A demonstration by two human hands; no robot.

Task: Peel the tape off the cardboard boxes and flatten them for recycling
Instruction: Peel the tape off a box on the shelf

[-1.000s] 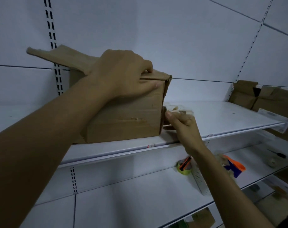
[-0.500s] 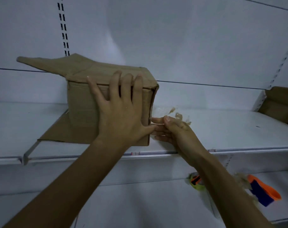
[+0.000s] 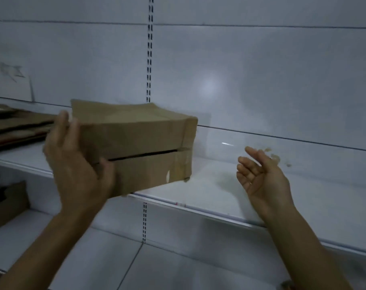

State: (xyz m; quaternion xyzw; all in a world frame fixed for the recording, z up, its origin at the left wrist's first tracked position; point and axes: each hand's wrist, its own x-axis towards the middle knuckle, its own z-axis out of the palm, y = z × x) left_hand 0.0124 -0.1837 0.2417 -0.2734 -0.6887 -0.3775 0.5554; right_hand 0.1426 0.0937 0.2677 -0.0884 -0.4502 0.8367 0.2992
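A brown cardboard box [image 3: 140, 143] is tilted over the front of the white shelf [image 3: 230, 189], its flaps meeting along a dark slit that faces me. My left hand [image 3: 75, 164] grips the box's left end, thumb on the front and fingers round the far side. My right hand [image 3: 259, 174] hovers to the right of the box, palm turned left, fingers relaxed and holding nothing. A few crumpled scraps of peeled tape [image 3: 275, 158] lie on the shelf just behind that hand. Tape remnants show on the box's right edge.
Flattened cardboard [image 3: 17, 126] is stacked on the shelf at far left. Another cardboard box [image 3: 6, 204] stands on the lower shelf at left. A slotted upright [image 3: 149, 49] runs down the white back panel.
My left hand has taken the box by its left end and swung it toward the left. My right hand has let go of the tape and opened. The view has panned left.
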